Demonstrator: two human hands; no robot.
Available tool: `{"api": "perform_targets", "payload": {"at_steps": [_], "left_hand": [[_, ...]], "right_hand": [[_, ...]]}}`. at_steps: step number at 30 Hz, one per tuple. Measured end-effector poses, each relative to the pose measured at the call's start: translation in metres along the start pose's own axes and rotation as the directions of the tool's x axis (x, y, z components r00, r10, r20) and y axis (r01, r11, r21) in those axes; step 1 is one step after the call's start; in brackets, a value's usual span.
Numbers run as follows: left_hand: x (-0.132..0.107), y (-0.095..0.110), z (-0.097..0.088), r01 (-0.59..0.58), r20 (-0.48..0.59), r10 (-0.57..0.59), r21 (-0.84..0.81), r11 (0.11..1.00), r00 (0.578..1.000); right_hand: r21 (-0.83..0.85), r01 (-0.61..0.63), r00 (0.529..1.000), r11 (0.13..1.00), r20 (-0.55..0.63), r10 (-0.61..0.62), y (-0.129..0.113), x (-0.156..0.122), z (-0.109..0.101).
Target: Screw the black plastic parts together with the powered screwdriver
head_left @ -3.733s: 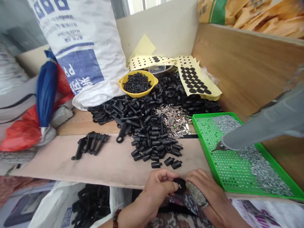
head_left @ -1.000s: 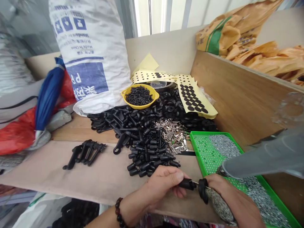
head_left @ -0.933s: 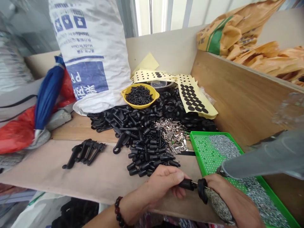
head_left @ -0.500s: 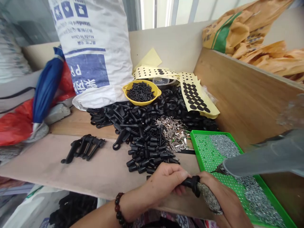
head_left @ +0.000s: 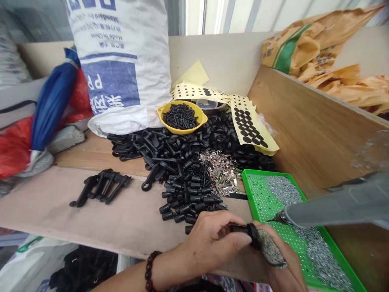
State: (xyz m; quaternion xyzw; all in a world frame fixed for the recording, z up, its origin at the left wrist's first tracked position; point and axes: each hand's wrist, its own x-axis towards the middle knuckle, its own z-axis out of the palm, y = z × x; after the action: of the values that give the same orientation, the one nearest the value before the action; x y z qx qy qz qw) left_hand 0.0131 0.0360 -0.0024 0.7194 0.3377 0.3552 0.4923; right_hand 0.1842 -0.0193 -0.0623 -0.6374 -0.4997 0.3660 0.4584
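Hands point(head_left: 209, 245) hold a black flared cylinder point(head_left: 249, 232) and speckled handle point(head_left: 271, 250).

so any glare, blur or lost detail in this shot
Head view: pale striped background at top is very bright; head view: tapered grey tool looks soft; head view: black pieces inside white plastic bag, lower left, sink into shadow; head view: held black plastic part shows little surface detail.

Head camera: worn on the person's head; looks forward and down across the workbench point(head_left: 133, 227)
Left hand point(head_left: 209, 243), right hand point(head_left: 288, 248): low in view, right of centre; nearest the lens
Back panel point(head_left: 227, 56): upper part; farther off, facing the lens
Wooden side panel point(head_left: 304, 125): right side; seen at a slant
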Motion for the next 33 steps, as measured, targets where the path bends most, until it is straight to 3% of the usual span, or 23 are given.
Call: {"api": "perform_targets", "payload": {"at_steps": [2, 4, 9, 12, 14, 16, 18, 21, 25, 28, 30, 33], "left_hand": [[-0.002, -0.001, -0.001, 0.005, -0.008, -0.005, -0.043, 0.999, 1.000], [-0.003, -0.001, -0.001, -0.006, -0.025, 0.005, -0.057, 0.998, 1.000], [-0.003, 0.002, -0.001, 0.120, 0.000, -0.122, -0.179, 0.977, 0.993], [-0.001, 0.002, 0.001, 0.289, 0.057, -0.291, -0.394, 0.872, 0.955], [-0.001, 0.002, 0.003, 0.313, 0.076, -0.312, -0.442, 0.841, 0.947], [-0.003, 0.002, 0.004, 0.188, 0.003, -0.197, -0.317, 0.930, 0.980], [-0.004, 0.001, 0.004, -0.033, -0.078, 0.025, -0.098, 0.995, 0.997], [-0.005, -0.001, 0.003, -0.313, -0.090, 0.327, 0.144, 0.939, 0.941], [-0.004, -0.005, 0.000, -0.478, 0.001, 0.510, 0.352, 0.805, 0.860], [-0.002, -0.004, -0.005, -0.506, 0.111, 0.512, 0.427, 0.749, 0.852], [0.000, -0.003, -0.008, -0.452, 0.132, 0.436, 0.369, 0.812, 0.890], [0.001, -0.001, -0.010, -0.221, 0.047, 0.216, 0.184, 0.958, 0.975]], "right_hand": [[0.021, -0.141, 0.987, 0.990, -0.077, 0.142, 0.003, 0.003, 0.003], [0.041, -0.203, 0.970, 0.978, -0.128, 0.207, 0.006, 0.005, 0.006], [0.049, -0.120, 0.979, 0.992, -0.158, 0.126, -0.017, 0.000, 0.012], [0.063, -0.093, 0.981, 0.994, -0.165, 0.102, -0.034, -0.003, 0.015], [0.087, -0.080, 0.983, 0.993, -0.160, 0.093, -0.035, -0.002, 0.015], [0.141, -0.124, 0.977, 0.982, -0.157, 0.145, -0.032, 0.002, 0.015], [0.224, -0.204, 0.954, 0.953, -0.174, 0.245, -0.028, 0.005, 0.014], [0.391, -0.307, 0.914, 0.868, -0.135, 0.384, -0.032, 0.008, 0.014], [0.529, -0.360, 0.892, 0.768, -0.044, 0.449, -0.044, 0.008, 0.019], [0.562, -0.362, 0.887, 0.744, -0.039, 0.461, -0.048, 0.008, 0.023], [0.584, -0.362, 0.884, 0.726, -0.032, 0.467, -0.049, 0.008, 0.024], [0.605, -0.375, 0.883, 0.703, 0.002, 0.469, -0.050, 0.009, 0.023]]}}
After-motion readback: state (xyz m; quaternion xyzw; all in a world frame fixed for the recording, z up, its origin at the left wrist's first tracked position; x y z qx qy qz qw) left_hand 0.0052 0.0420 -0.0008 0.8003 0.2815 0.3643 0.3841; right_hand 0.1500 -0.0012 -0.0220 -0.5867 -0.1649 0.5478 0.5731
